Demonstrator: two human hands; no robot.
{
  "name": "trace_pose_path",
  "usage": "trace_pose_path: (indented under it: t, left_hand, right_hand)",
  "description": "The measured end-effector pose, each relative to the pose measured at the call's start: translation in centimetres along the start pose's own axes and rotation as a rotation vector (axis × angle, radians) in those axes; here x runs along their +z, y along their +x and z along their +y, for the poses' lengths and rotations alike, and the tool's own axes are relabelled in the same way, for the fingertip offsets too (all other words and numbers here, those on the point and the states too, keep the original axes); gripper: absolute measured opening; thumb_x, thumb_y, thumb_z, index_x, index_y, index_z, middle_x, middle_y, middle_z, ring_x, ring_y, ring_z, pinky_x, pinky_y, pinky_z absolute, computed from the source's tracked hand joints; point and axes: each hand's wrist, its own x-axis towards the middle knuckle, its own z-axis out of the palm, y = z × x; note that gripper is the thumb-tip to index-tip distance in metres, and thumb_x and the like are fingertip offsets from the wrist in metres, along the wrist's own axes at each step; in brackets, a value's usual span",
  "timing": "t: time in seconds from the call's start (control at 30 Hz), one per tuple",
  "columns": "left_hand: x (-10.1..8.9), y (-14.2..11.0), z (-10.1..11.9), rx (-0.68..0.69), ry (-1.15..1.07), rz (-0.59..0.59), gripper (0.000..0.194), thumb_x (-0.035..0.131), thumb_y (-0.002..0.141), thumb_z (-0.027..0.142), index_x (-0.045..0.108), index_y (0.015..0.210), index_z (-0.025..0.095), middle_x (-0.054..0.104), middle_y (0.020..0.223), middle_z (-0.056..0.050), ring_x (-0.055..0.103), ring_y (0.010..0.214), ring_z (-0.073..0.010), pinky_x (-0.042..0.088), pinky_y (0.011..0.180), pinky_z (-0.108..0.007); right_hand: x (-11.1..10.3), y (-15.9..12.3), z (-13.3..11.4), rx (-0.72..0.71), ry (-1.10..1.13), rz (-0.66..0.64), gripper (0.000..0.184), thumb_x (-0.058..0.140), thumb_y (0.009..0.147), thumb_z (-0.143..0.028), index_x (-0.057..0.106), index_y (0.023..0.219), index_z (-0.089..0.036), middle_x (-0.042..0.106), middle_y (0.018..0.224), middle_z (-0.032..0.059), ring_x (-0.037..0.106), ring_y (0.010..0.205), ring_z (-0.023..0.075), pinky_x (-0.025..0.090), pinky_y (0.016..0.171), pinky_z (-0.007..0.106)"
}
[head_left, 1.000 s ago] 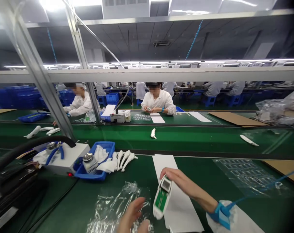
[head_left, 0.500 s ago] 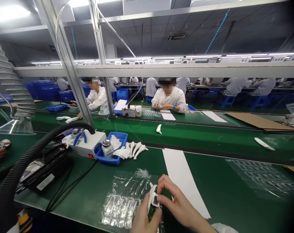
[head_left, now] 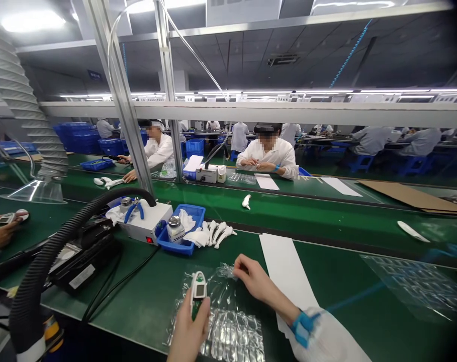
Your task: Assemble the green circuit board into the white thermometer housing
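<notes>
My left hand [head_left: 189, 322] is closed round an open white thermometer-like device [head_left: 199, 291], held upright with its small grey screen and green circuit board showing. To its right, my right hand [head_left: 253, 275] has its fingers pinched together at the edge of a crumpled bit of clear plastic [head_left: 226, 270]. Whatever lies between those fingertips is too small to make out. Beneath both hands a clear plastic blister sheet [head_left: 234, 334] with rows of pockets lies on the green bench. A blue band [head_left: 305, 328] circles my right wrist.
White curved housings [head_left: 216, 234] lie beside a blue tray [head_left: 177, 246] holding a metal-capped bottle. A white box [head_left: 145, 226] and thick black hose [head_left: 35, 261] stand left. White paper strips [head_left: 288, 266] lie right. Across the green belt [head_left: 198, 201], a co-worker [head_left: 268, 151] sits.
My right hand has left the device and moved up to the crumpled plastic. My left hand has carried the device leftward and turned its screen upward. The whole view has shifted slightly.
</notes>
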Motion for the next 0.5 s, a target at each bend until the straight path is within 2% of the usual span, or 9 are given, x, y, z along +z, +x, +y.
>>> trace_pose_path:
  t: [0.1,0.23,0.3,0.4,0.47,0.5]
  left_hand:
    - [-2.3,0.5,0.7,0.083,-0.017,0.115,0.067,0.072,0.064,0.059,0.048,0.112,0.019,0.047,0.057,0.007,0.033,0.047,-0.0075,0.024,0.042,-0.018]
    - [-5.9,0.7,1.3,0.185,0.083,0.243,0.062,0.07,0.066,0.059,0.05,0.109,0.019,0.049,0.057,0.006,0.038,0.047,-0.0097,0.029,0.042,-0.019]
    - [-7.6,0.4,1.1,0.224,0.22,0.316,0.062,0.067,0.069,0.06,0.051,0.113,0.02,0.052,0.059,0.004,0.048,0.051,-0.0136,0.038,0.045,-0.021]
    - [-9.7,-0.1,-0.4,0.269,0.488,0.365,0.057,0.061,0.076,0.058,0.055,0.116,0.018,0.068,0.081,-0.007,0.064,0.071,-0.0225,0.051,0.057,-0.026]
    - [-10.5,-0.3,-2.0,0.337,0.679,0.268,0.052,0.052,0.084,0.054,0.056,0.119,0.016,0.071,0.095,-0.013,0.069,0.082,-0.0252,0.056,0.064,-0.028]
    - [-10.8,-0.3,-2.9,0.414,0.773,0.191,0.049,0.046,0.089,0.05,0.054,0.123,0.016,0.071,0.103,-0.014,0.069,0.089,-0.026,0.057,0.069,-0.029]
  right_hand:
    - [0.6,2.8,2.0,0.023,-0.065,-0.017,0.016,0.05,0.083,-0.009,0.045,0.073,-0.02,0.054,0.072,-0.002,0.053,0.066,0.0143,0.038,0.062,0.024]
    - [1.6,2.7,2.0,-0.031,-0.247,0.019,0.013,0.049,0.083,-0.007,0.051,0.083,-0.02,0.055,0.091,0.0037,0.052,0.069,0.0166,0.039,0.065,0.03]
    - [1.5,1.2,1.2,-0.109,-0.36,0.009,0.017,0.042,0.09,-0.01,0.054,0.084,-0.02,0.057,0.093,0.0058,0.055,0.075,0.019,0.042,0.067,0.032]
    - [0.9,-2.5,0.0,-0.216,-0.41,0.017,0.023,0.037,0.097,-0.019,0.06,0.096,-0.023,0.064,0.104,0.0075,0.061,0.092,0.0227,0.048,0.076,0.037]
    - [0.8,-5.5,-0.4,-0.307,-0.432,0.022,0.026,0.041,0.097,-0.027,0.056,0.119,-0.027,0.064,0.121,0.0057,0.061,0.107,0.023,0.049,0.085,0.037]
    - [1.0,-6.9,-0.4,-0.366,-0.457,0.022,0.034,0.044,0.097,-0.031,0.049,0.13,-0.028,0.062,0.127,0.0043,0.06,0.112,0.0223,0.05,0.088,0.035]
